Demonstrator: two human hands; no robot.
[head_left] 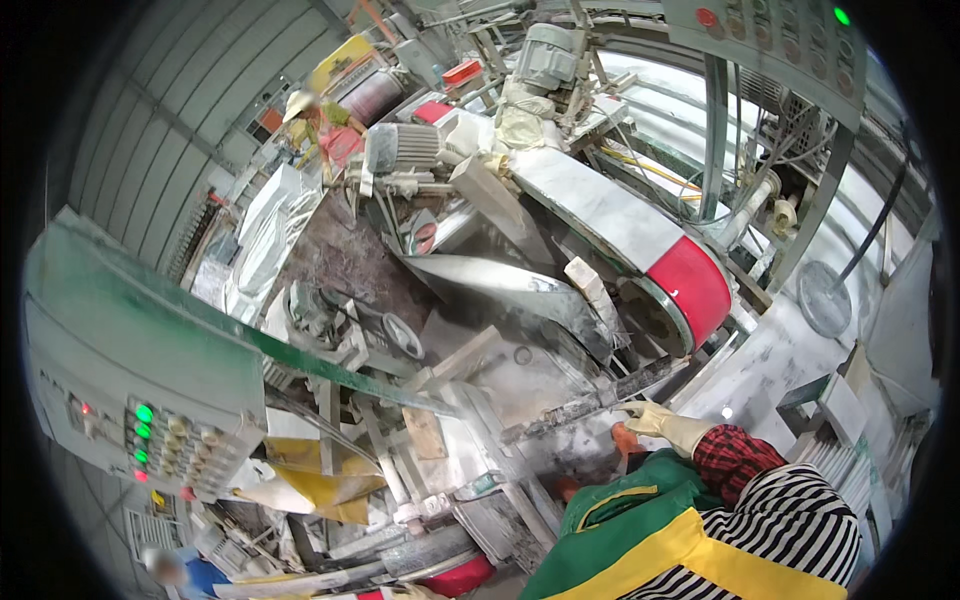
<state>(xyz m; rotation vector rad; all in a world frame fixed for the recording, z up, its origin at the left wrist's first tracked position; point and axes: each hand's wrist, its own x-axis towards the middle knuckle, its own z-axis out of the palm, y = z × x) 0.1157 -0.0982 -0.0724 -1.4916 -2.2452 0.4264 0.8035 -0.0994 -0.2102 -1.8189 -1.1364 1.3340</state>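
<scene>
My right hand [664, 424] wears a cream rubber glove below a red-and-black checked cuff. Its fingers are stretched out and I see nothing in them. The hand is beside a grimy dark rail [612, 398] at the machine's near edge; I cannot tell whether they touch. Orange footwear or cloth [626, 441] shows just under the glove. My left hand is out of sight. Beyond the rail stands a dusty machine with a red-and-white rounded cover [690, 290] and a curved pale metal guard [510, 283].
A control cabinet [150, 350] with lit buttons stands at left, another panel [775, 45] at upper right. Motors [548, 58] and metal framing crowd the middle. Two people are visible, one in a pale hat [298, 104] far off, one in blue [205, 576] at lower left.
</scene>
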